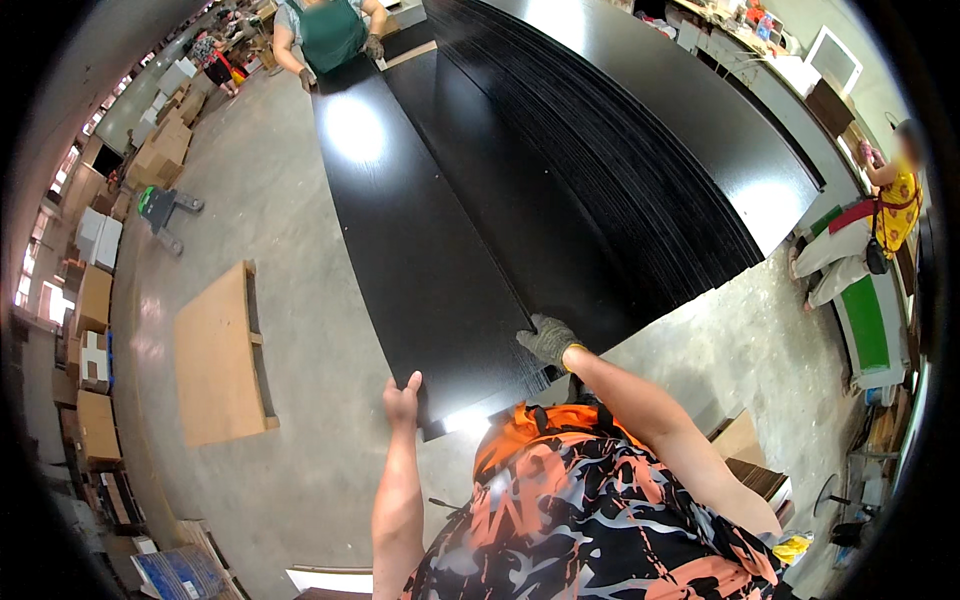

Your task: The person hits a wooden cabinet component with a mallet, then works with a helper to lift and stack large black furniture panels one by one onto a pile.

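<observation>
A long glossy black panel [410, 230] is held up above the floor, running away from me. My bare left hand [403, 394] grips its near left corner. My right hand [549, 339], in a grey work glove, holds the near edge on the right side. At the far end a person in a green apron [332, 32] holds the same panel with both gloved hands. Right beside it lies a tall stack of black panels [620, 150], fanned at its near edge.
A wooden pallet board [215, 352] lies on the concrete floor at the left. Cardboard boxes [95, 300] line the left wall. A small green hand cart [160, 208] stands near them. A person in a yellow top [880, 225] sits at the right beside a green bench.
</observation>
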The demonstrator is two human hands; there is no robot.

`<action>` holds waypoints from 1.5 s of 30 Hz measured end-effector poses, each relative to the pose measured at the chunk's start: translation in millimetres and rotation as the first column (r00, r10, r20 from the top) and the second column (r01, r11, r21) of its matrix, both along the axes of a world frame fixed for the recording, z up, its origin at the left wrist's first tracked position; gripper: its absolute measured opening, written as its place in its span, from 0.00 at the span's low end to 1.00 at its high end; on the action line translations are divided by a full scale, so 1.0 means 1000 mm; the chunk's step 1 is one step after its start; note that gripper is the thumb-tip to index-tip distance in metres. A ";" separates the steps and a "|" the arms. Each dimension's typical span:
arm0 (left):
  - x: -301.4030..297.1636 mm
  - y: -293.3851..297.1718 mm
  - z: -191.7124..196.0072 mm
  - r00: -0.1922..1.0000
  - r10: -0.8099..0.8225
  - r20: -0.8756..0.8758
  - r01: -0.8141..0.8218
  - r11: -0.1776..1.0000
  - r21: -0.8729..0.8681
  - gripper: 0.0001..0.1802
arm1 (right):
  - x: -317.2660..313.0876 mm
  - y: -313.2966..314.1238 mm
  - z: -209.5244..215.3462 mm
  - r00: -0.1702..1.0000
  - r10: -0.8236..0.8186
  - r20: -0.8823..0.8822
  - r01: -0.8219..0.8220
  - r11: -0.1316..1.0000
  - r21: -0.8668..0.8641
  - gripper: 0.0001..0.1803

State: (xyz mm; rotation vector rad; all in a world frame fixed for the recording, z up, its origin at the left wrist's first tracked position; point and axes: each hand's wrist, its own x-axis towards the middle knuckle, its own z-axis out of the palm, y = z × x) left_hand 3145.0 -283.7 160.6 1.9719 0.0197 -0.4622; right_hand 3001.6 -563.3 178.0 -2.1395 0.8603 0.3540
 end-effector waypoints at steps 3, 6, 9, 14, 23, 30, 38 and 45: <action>-0.005 -0.010 0.016 0.998 0.013 0.056 -0.010 0.998 -0.054 0.17 | -0.001 -0.012 -0.016 1.000 0.021 -0.001 -0.021 1.000 -0.003 0.41; 0.000 -0.002 0.003 0.995 -0.004 0.095 0.008 0.999 -0.034 0.16 | 0.006 -0.017 -0.011 0.999 0.031 -0.030 -0.029 0.998 0.062 0.40; 0.002 0.002 -0.001 0.998 -0.020 0.054 0.024 0.996 -0.081 0.15 | 0.009 -0.018 -0.001 0.996 0.031 -0.081 -0.025 0.997 0.068 0.40; -0.009 0.013 0.003 0.997 -0.074 -0.021 0.068 0.980 -0.188 0.16 | 0.004 -0.009 0.008 0.940 0.286 -0.185 -0.296 0.955 -0.030 0.33; -0.023 0.044 -0.033 0.996 -0.088 -0.023 0.089 0.995 0.037 0.22 | -0.020 0.001 0.013 0.911 0.344 -0.229 -0.353 0.936 -0.001 0.29; -0.030 0.071 -0.053 0.980 -0.113 -0.163 0.115 0.993 -0.002 0.35 | -0.044 0.013 -0.013 0.921 0.335 -0.197 -0.340 0.940 0.008 0.31; -0.048 0.064 -0.055 0.789 -0.043 -0.612 -0.199 0.926 -0.322 0.34 | -0.075 0.021 -0.060 0.997 -0.072 0.017 0.047 0.793 0.608 0.43; -0.049 0.058 -0.050 0.676 -0.142 -0.723 -0.256 0.875 -0.411 0.33 | -0.056 0.005 -0.041 0.992 -0.038 -0.123 0.109 0.753 0.649 0.33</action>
